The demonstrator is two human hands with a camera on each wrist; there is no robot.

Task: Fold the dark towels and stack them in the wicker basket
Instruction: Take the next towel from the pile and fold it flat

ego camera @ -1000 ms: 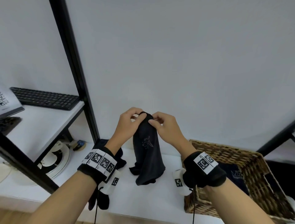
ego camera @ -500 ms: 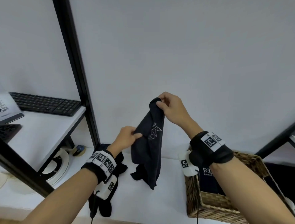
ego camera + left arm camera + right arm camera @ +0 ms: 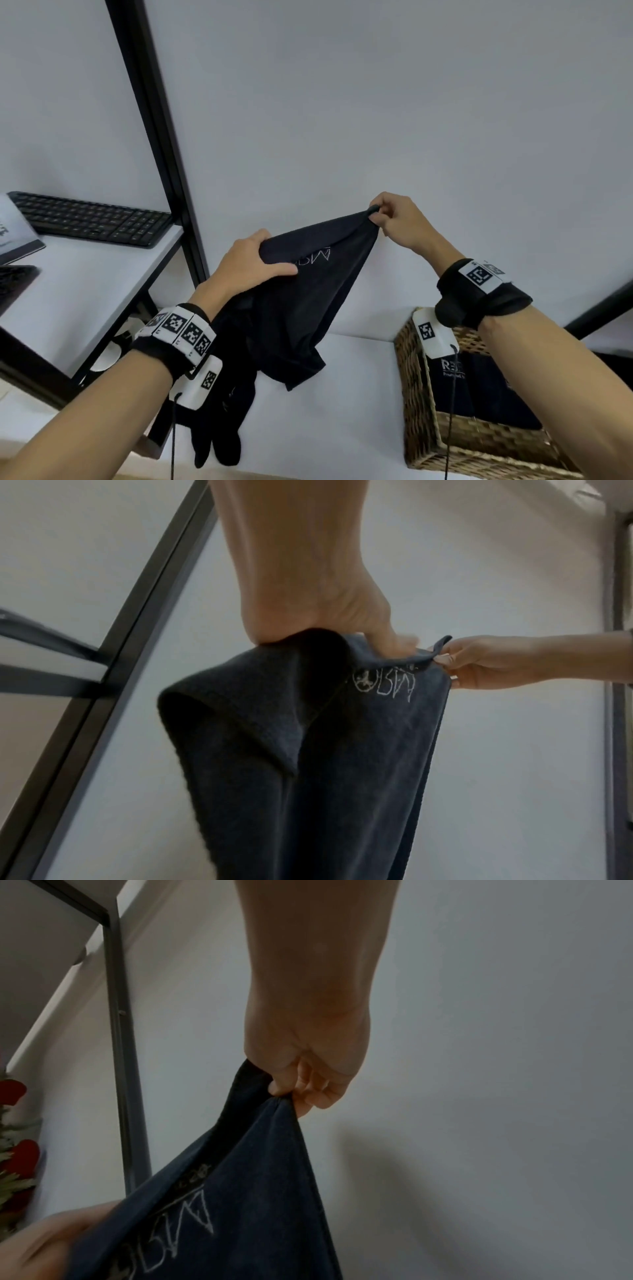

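Holding the dark embroidered towel [image 3: 308, 291], left hand [image 3: 253, 263] and right hand [image 3: 394, 219] each grip one end; pull the top edge taut (corners level) before folding.

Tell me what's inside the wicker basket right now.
The wicker basket holds dark folded towels with white lettering. The right arm covers part; how many are stacked is unclear.

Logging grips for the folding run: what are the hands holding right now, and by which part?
Both hold one dark towel: the right hand pinches a top corner; the left hand grips its upper edge further along.
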